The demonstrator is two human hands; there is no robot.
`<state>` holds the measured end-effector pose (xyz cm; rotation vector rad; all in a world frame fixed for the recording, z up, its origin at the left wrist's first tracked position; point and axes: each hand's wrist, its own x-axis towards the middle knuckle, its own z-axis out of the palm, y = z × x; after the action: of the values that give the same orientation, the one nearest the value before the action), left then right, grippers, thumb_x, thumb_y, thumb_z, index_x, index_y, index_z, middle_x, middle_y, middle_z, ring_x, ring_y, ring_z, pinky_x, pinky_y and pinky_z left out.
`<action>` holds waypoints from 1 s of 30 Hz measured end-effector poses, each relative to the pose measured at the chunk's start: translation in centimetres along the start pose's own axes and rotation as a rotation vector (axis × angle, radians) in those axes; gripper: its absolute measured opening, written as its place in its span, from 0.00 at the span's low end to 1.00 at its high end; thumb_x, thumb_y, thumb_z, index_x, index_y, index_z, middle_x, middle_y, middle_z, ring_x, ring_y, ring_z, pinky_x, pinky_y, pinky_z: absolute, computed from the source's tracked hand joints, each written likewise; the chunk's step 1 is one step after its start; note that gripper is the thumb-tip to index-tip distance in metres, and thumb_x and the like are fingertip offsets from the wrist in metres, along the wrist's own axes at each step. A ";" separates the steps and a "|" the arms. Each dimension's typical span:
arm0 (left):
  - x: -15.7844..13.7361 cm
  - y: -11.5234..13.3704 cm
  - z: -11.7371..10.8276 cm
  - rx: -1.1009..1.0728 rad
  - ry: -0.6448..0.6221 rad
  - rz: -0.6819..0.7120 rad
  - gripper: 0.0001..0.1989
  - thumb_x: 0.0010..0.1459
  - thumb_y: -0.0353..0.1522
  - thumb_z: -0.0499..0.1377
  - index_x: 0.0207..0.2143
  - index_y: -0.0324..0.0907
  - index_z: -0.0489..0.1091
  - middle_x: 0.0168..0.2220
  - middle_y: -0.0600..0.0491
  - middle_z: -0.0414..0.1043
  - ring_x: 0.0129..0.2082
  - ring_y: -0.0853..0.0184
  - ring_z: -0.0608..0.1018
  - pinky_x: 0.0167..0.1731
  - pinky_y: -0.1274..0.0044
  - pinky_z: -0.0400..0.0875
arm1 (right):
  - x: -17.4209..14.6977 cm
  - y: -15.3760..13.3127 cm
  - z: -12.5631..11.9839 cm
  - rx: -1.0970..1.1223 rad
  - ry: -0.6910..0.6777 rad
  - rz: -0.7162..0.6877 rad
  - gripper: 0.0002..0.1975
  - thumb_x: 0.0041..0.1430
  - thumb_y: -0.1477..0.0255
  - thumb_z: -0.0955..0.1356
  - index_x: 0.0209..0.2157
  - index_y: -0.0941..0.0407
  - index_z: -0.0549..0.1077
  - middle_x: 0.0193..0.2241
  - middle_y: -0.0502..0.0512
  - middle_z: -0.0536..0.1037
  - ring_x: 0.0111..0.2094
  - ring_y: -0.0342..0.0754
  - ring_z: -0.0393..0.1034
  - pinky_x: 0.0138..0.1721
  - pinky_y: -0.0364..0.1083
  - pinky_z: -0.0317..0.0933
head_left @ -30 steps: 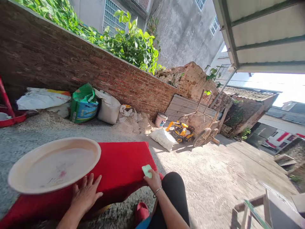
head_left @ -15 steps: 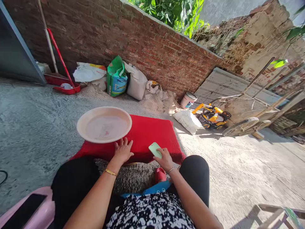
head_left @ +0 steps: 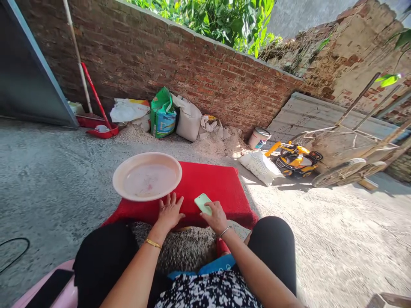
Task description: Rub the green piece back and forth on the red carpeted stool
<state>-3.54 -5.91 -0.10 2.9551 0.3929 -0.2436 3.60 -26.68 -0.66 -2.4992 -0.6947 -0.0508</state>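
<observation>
A pale pink basin (head_left: 120, 188) with what looks like shallow water in it stands on the left part of a low table under a red cloth (head_left: 210, 175). My left hand (head_left: 169, 211) lies flat on the cloth's near edge, fingers spread, fingertips close to the basin's rim. To its right, my right hand (head_left: 215, 217) grips a flat mint-green phone (head_left: 203, 202) by its near end. The phone is at the cloth; whether it rests on it or is held just above, I cannot tell.
A dark phone (head_left: 49, 288) lies on a pink seat (head_left: 69, 295) at my left. Along the brick wall (head_left: 205, 72) stand a red dustpan (head_left: 104, 133), a green bag (head_left: 163, 119), a pale sack (head_left: 189, 119) and a bucket (head_left: 257, 139). A yellow toy excavator (head_left: 297, 159) and a cart wheel (head_left: 340, 172) are right.
My right hand has shifted the mint-green phone slightly left, towards my left hand. The left hand stays spread on the cloth. The whole view has tilted a little.
</observation>
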 end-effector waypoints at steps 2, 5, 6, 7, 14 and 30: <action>0.0 0.0 0.0 0.005 0.003 0.001 0.36 0.57 0.44 0.56 0.64 0.46 0.50 0.67 0.39 0.41 0.66 0.46 0.46 0.58 0.50 0.47 | 0.4 -1.4 1.1 -0.020 -0.039 -0.079 0.18 0.50 0.66 0.72 0.44 0.50 0.73 0.39 0.53 0.68 0.41 0.49 0.66 0.43 0.46 0.61; 0.0 0.1 0.0 0.005 0.000 -0.003 0.36 0.56 0.44 0.56 0.64 0.46 0.50 0.67 0.39 0.41 0.66 0.46 0.46 0.58 0.50 0.47 | 0.8 0.6 0.3 -0.024 -0.042 0.003 0.17 0.51 0.66 0.72 0.44 0.50 0.73 0.39 0.53 0.68 0.41 0.48 0.66 0.44 0.46 0.61; 0.0 0.2 -0.1 0.002 -0.004 -0.004 0.36 0.56 0.44 0.56 0.64 0.46 0.50 0.67 0.39 0.41 0.66 0.46 0.46 0.58 0.50 0.47 | 0.8 2.0 -0.6 -0.026 -0.027 0.071 0.16 0.51 0.65 0.71 0.44 0.50 0.73 0.38 0.54 0.68 0.41 0.49 0.67 0.44 0.46 0.61; 0.0 0.3 -0.1 -0.002 -0.007 -0.003 0.36 0.56 0.43 0.57 0.64 0.46 0.50 0.67 0.39 0.41 0.66 0.46 0.46 0.58 0.50 0.47 | 0.8 3.7 -1.6 -0.035 -0.001 0.150 0.16 0.52 0.65 0.71 0.44 0.51 0.73 0.38 0.54 0.68 0.41 0.49 0.67 0.44 0.47 0.61; 0.0 0.5 -0.4 -0.028 -0.015 -0.011 0.35 0.56 0.42 0.56 0.64 0.45 0.50 0.67 0.38 0.41 0.66 0.45 0.45 0.58 0.49 0.45 | -0.4 11.1 -8.2 -0.116 0.130 0.648 0.22 0.53 0.57 0.68 0.46 0.54 0.73 0.38 0.58 0.68 0.36 0.53 0.69 0.41 0.52 0.62; 0.2 0.4 -0.3 -0.020 -0.028 0.003 0.36 0.56 0.43 0.57 0.64 0.45 0.50 0.67 0.37 0.40 0.66 0.44 0.46 0.58 0.48 0.45 | -3.5 2.5 -0.8 -0.091 -0.051 -0.025 0.25 0.51 0.67 0.71 0.52 0.52 0.66 0.45 0.57 0.69 0.46 0.52 0.66 0.46 0.49 0.60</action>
<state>-3.17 -6.22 0.16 2.9291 0.3845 -0.2788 1.83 -30.55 -1.76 -2.5872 -0.7609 -0.0283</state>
